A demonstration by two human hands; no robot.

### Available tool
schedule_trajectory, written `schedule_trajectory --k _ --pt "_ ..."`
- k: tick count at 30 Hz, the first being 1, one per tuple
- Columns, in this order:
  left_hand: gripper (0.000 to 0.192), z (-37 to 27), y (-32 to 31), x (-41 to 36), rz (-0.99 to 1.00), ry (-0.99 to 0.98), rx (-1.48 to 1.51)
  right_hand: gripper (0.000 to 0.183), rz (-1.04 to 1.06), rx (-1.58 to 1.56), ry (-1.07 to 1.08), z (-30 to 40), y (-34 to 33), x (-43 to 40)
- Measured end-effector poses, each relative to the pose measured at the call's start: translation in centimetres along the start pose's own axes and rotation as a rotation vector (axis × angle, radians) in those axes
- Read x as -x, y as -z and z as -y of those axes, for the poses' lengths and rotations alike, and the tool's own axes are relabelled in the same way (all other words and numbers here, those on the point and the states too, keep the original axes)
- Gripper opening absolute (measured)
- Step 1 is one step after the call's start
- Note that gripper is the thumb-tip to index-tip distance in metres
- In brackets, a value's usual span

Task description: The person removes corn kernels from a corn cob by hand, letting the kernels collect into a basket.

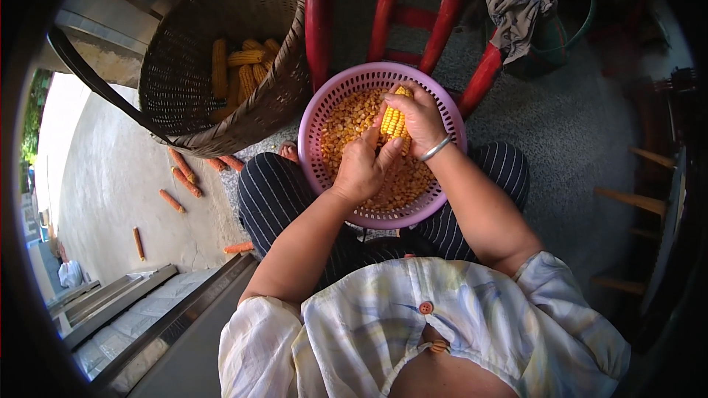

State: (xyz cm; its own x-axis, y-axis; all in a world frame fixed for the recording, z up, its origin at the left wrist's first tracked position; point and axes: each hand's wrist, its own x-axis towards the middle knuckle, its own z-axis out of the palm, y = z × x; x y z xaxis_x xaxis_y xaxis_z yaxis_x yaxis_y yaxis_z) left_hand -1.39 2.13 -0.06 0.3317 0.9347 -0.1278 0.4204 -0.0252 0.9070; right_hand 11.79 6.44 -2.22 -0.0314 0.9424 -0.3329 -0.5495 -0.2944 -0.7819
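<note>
A pink plastic colander (381, 223) rests on my lap with many loose corn kernels (348, 116) inside. Over it, my right hand (423, 121) is closed around a yellow corn cob (394, 121) that still bears rows of kernels. My left hand (362, 166) is at the cob's lower left side, its thumb and fingers close against it; whether it grips the cob is hard to tell. A metal bangle circles my right wrist.
A wicker basket (221, 141) holding several corn cobs (246, 69) stands at the upper left. Stripped cobs (171, 200) lie on the floor beside it. Ahead is a red wooden chair (387, 11) with a patterned cloth (514, 11) over it.
</note>
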Motion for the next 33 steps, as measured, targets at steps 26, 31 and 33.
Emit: schedule_trajectory --k 26,31,33 --pt "0.049 2.0 -0.4 -0.8 0.071 0.247 0.596 0.012 -0.035 0.051 0.093 0.0 0.0 0.1" --pt "0.039 1.8 -0.8 -0.6 0.114 0.262 0.638 0.013 0.051 0.006 0.046 0.0 -0.2 0.3" --pt "0.038 2.7 -1.0 -0.5 0.118 0.191 0.628 0.014 0.090 -0.016 0.028 0.2 -0.2 0.3"
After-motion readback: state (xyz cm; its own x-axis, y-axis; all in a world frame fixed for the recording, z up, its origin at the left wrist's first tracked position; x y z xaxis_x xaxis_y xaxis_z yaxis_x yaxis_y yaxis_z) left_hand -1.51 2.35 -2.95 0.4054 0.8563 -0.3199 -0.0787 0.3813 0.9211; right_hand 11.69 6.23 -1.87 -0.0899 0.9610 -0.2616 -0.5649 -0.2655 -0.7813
